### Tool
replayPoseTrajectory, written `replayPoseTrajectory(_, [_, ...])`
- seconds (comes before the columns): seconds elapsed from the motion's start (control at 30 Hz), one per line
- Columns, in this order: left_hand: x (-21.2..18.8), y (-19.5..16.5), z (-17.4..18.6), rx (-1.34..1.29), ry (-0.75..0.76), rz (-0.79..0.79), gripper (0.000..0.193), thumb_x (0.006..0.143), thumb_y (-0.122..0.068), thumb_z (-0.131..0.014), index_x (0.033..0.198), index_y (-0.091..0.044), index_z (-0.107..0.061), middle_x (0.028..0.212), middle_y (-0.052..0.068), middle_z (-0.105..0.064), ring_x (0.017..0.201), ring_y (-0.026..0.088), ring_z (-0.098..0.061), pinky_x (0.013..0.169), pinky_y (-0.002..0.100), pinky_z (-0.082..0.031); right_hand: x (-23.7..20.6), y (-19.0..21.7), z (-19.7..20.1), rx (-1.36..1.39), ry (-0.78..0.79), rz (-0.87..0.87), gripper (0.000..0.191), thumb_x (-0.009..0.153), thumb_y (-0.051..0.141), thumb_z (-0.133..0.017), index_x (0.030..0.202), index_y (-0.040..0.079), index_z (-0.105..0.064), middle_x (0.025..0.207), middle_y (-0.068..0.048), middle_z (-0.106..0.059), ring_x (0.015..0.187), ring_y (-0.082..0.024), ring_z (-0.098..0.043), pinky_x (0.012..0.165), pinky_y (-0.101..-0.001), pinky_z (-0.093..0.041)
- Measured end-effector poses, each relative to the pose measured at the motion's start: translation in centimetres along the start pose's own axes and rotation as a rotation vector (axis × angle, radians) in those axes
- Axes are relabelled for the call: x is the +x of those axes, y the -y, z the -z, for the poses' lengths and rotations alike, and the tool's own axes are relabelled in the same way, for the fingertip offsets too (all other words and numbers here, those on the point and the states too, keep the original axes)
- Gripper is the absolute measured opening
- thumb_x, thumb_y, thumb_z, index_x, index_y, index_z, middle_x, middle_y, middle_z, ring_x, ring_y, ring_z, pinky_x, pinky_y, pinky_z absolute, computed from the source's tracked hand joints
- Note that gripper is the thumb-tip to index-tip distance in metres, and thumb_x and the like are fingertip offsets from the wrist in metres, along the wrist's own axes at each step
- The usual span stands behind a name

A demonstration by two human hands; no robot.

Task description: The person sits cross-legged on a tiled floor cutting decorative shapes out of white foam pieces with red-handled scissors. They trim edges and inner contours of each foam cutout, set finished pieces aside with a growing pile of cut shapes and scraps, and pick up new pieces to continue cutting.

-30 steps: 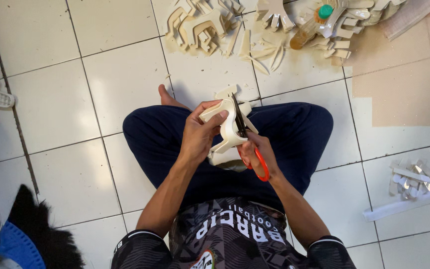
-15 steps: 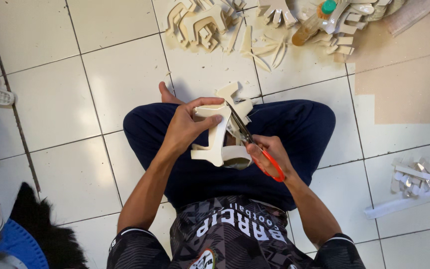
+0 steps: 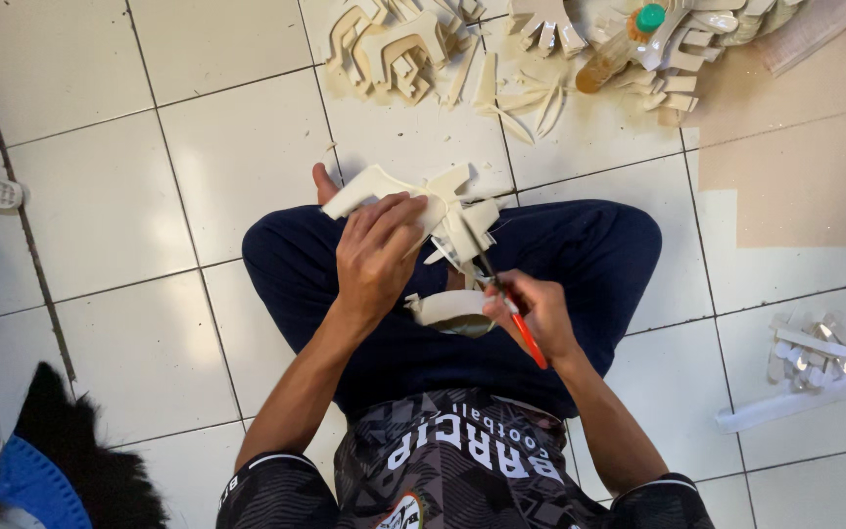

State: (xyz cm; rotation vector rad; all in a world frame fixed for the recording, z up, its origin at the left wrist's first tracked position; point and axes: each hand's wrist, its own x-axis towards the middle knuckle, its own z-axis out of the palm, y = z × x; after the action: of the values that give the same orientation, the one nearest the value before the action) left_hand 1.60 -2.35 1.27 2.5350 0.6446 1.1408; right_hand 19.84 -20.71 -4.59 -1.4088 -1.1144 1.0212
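Over your lap, your left hand (image 3: pixel 376 257) gripped the cream cutout (image 3: pixel 413 201), fingers wrapped around it, while your right hand (image 3: pixel 531 312) pinched the red-handled cutter (image 3: pixel 513 315) close beside those fingers; a slip could nick them.

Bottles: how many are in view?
1: an amber bottle with a green cap, lying tilted on the floor tiles at the top among the cream cut-out pieces. Others may be hidden there.

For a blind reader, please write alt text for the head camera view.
A person sitting cross-legged on a white tiled floor holds a pale carved piece in the left hand and a red-handled tool in the right hand. More pale cut pieces lie ahead.
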Motion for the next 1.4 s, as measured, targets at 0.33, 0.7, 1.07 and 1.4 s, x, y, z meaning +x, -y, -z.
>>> replayPoseTrajectory(0.33, [-0.3,-0.2,-0.5,-0.051,-0.037,0.017,0.019,0.08,0.003,-0.08,0.089,-0.002,-0.065,0.12,0.008,-0.072,0.115,0.029,-0.069,0.095,0.043,-0.056,0.0,1.6,-0.7,0.422,0.212,-0.278,0.067,0.094,0.064,-0.062,0.104,-0.002,-0.063,0.07,0.002,-0.05,0.05,-0.003,-0.045,0.047,-0.0187,-0.037])
replayPoseTrajectory(0.7, [0.0,0.7,0.6,-0.004,-0.031,-0.093,0.013,0.078,0.002,-0.077,0.088,0.001,-0.068,0.118,0.011,-0.072,0.116,0.031,-0.069,0.094,0.041,-0.059,-0.1,2.4,-0.3,0.379,0.286,-0.244,0.076,0.092,0.073,-0.056,0.099,-0.002,-0.063,0.066,0.002,-0.05,0.048,-0.004,-0.047,0.043,-0.0192,-0.038])
replayPoseTrajectory(1.07, [-0.4,0.6,0.2,-0.047,-0.058,-0.089,0.014,0.079,0.006,-0.078,0.085,0.001,-0.066,0.118,0.011,-0.073,0.118,0.031,-0.069,0.093,0.04,-0.06,-0.5,-0.2,-0.5,0.625,0.318,-0.33,0.08,0.092,0.074,-0.056,0.097,-0.006,-0.061,0.063,0.001,-0.048,0.043,-0.003,-0.041,0.039,-0.0192,-0.033])
replayPoseTrajectory(1.4, [-1.2,1.1,-3.6,-0.484,-0.099,0.617,0.021,0.096,-0.004,-0.074,0.101,-0.002,-0.054,0.107,0.013,-0.075,0.098,0.021,-0.076,0.081,0.03,-0.062,-1.1,-3.5,0.8,0.674,0.016,-0.212,0.075,0.095,0.071,-0.054,0.099,-0.003,-0.054,0.07,-0.001,-0.048,0.049,-0.006,-0.044,0.042,-0.0215,-0.037])
